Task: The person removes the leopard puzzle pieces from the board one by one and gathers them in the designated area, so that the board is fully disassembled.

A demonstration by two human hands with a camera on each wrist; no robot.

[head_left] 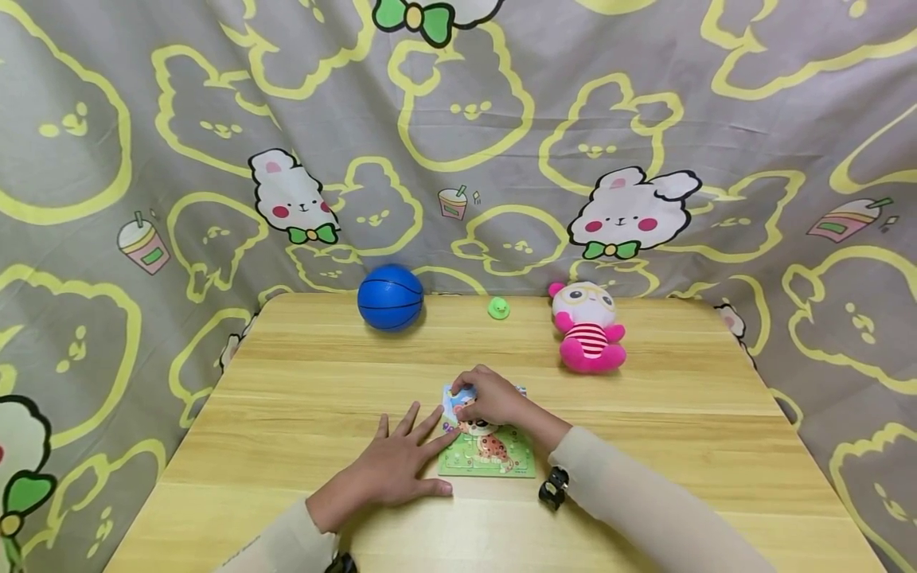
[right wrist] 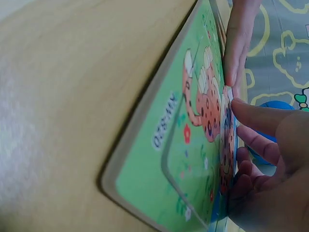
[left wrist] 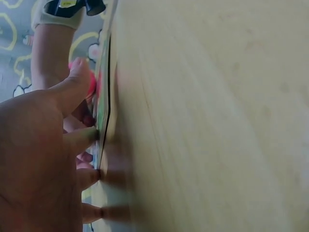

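Observation:
A flat jigsaw puzzle board (head_left: 451,461) with a spotted leopard on green grass lies on the table, its grooves between pieces visible in the right wrist view. My right hand (head_left: 494,398) reaches over its upper part, thumb and curled fingers pinching a puzzle piece (right wrist: 226,145) at the board's upper left. The palm and fingers cover part of the picture. My left hand (head_left: 397,465) lies to the left with fingers spread. In the left wrist view, fingertips (left wrist: 91,135) of this hand touch the board's edge and the tabletop.
On the wooden table (head_left: 286,398), a blue ball (head_left: 390,298), a small green toy duck (head_left: 498,308) and a pink-and-white plush toy (head_left: 589,328) stand along the back. A patterned curtain (head_left: 458,119) hangs behind and beside the table.

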